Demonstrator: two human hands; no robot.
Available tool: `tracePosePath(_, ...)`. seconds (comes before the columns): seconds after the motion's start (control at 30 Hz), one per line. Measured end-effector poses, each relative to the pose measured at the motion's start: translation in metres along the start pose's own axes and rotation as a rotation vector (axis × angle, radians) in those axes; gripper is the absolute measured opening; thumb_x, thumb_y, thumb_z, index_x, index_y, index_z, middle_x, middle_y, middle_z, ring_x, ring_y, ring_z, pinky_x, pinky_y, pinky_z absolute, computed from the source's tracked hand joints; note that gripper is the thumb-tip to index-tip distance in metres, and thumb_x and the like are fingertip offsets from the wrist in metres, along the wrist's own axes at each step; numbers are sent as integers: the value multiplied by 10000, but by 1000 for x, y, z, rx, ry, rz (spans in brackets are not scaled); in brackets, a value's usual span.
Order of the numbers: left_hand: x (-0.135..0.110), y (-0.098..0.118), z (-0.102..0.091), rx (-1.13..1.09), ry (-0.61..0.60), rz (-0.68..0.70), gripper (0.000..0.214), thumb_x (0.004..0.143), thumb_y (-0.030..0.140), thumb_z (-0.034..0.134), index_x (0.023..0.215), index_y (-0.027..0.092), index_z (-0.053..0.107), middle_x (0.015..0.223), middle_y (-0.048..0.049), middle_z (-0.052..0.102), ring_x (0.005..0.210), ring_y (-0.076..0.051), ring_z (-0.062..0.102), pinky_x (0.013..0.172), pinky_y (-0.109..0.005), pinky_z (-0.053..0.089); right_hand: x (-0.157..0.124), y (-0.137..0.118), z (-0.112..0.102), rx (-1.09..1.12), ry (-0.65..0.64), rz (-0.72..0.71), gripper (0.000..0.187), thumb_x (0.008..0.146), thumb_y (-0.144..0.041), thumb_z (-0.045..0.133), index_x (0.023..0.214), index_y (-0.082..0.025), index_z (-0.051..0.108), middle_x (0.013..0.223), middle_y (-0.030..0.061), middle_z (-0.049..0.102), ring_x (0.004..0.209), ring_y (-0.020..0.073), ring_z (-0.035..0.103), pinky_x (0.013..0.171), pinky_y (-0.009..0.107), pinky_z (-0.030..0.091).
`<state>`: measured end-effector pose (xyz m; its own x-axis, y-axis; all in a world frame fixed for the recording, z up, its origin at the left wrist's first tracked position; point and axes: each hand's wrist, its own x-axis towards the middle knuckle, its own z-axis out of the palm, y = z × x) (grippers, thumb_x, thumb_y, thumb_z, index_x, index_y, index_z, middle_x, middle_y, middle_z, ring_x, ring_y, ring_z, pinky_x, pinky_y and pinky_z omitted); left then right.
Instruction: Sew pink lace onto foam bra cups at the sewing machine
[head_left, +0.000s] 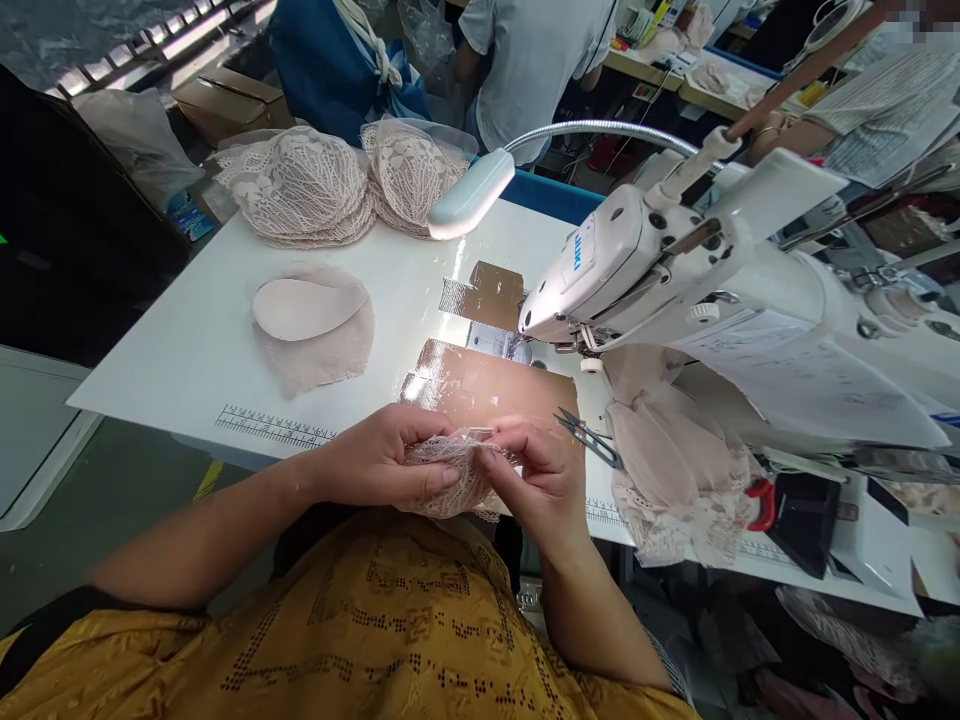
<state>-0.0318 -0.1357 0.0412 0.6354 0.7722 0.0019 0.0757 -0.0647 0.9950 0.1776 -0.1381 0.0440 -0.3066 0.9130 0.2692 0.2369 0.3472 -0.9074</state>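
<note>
Between my two hands, close to the table's front edge, is a beige lace piece (459, 480). My left hand (397, 465) grips its left side with the thumb on top. My right hand (536, 478) pinches its upper right edge between thumb and fingers. Just behind them lies a brown cardboard sheet (495, 385) covered with shiny tape. Thread snips (589, 438) rest to the right of my right hand. The sewing machine (600, 265) stands beyond, its needle area over the metal plate (491, 342).
A smooth beige cup pad (307, 308) lies on thin fabric (322, 360) at left. Lace cups are stacked (300, 190) at the back. A lamp (472, 195) hangs over the table (187, 330). Beige fabric pieces (667, 450) lie at right. A person (532, 70) is behind the table.
</note>
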Motion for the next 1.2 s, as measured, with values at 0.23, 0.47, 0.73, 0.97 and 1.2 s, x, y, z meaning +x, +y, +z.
tracePosePath(0.23,5,4,-6,43,58,-39,253,873,370,623,955,133,652,817,-22,623,728,-136,551,650,-240,451,4,0,1,-6,26,80,119,791,-186,679,681,-202,637,742,1,707,651,131,637,594,246,474)
tracePosePath(0.47,16,7,-5,39,55,-68,265,916,337,551,821,110,648,685,5,546,627,-101,465,561,-211,376,4,5,0,60,26,172,137,792,-225,700,672,-191,643,704,7,699,613,118,609,556,227,441)
tracePosePath(0.73,20,7,-4,120,40,9,279,953,293,490,860,104,673,702,-12,582,634,-105,477,579,-226,385,6,16,-5,291,-110,393,188,793,-374,729,850,-197,706,717,-8,656,617,106,546,567,227,419)
tracePosePath(0.97,23,1,-2,1,26,6,206,914,278,581,870,107,687,739,-20,597,667,-108,510,598,-221,404,8,9,-9,327,-98,418,186,769,-350,734,728,-184,660,666,-20,597,604,99,480,565,233,366)
tracePosePath(1.2,33,-14,13,-716,201,-289,287,747,370,747,690,130,599,604,7,563,518,-92,510,495,-205,423,16,21,-8,587,-89,539,241,687,-388,784,718,-196,641,623,-38,563,559,93,476,543,231,398)
